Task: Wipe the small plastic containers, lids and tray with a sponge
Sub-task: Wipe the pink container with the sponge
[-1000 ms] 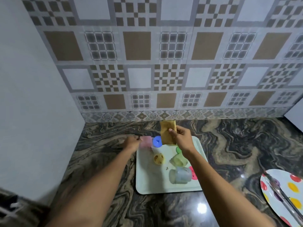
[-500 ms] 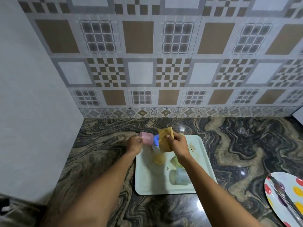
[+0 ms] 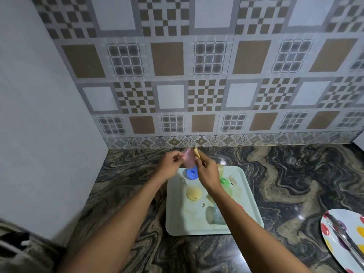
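My left hand [image 3: 169,164] grips the small pink container [image 3: 188,159], holding it up above the far edge of the tray [image 3: 185,221], just in front of the tiled wall [image 3: 197,75]. My right hand [image 3: 209,172] pinches the yellow sponge [image 3: 196,152] and presses it against the container's right side. Motion blurs both a little. Below them, on the tray, lie a blue lid [image 3: 192,173], a yellow lid [image 3: 194,193], a green lid [image 3: 224,182] and a clear container [image 3: 213,215] on its side, partly hidden by my right forearm. The tray sits on the marbled counter [image 3: 295,174]. Well to the right, a spotted plate [image 3: 332,219] carries metal tongs [image 3: 343,236].
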